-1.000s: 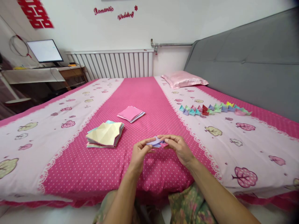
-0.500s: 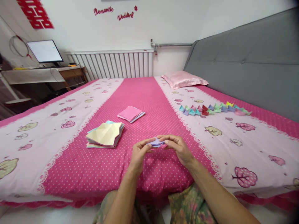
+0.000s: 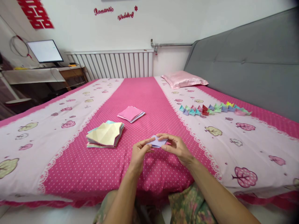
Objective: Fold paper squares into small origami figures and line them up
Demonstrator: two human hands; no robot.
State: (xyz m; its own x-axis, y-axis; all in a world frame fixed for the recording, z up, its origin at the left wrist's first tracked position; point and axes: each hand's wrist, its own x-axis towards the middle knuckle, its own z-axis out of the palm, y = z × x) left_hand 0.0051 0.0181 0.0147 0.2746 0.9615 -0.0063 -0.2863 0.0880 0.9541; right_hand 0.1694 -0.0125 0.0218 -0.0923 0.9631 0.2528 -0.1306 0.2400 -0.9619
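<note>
A small lavender piece of folded paper (image 3: pixel 158 142) is held above the near part of the bed, between both hands. My left hand (image 3: pixel 140 151) pinches its left end between thumb and fingers. On the other side, my right hand (image 3: pixel 177 147) grips the right end, its fingers over the top edge and the thumb low. To the left lies a stack of creased paper sheets (image 3: pixel 106 134), cream on top. Farther back sits a smaller pile of square paper (image 3: pixel 131 113) with a pink sheet uppermost. Several folded paper boats (image 3: pixel 217 108) in mixed colours stand in rows at the right.
The bed (image 3: pixel 77 169) has a pink dotted and tree-patterned cover. A pink pillow (image 3: pixel 183 79) rests near the grey headboard (image 3: pixel 247 62). Behind the bed is a white radiator (image 3: pixel 112 64). A monitor (image 3: pixel 45 51) stands on a desk at the far left.
The lavender paper has turned so that a flatter, broader face shows, where its layered edge showed before. My right fingers and thumb have shifted slightly on it. The piles and boats have not moved.
</note>
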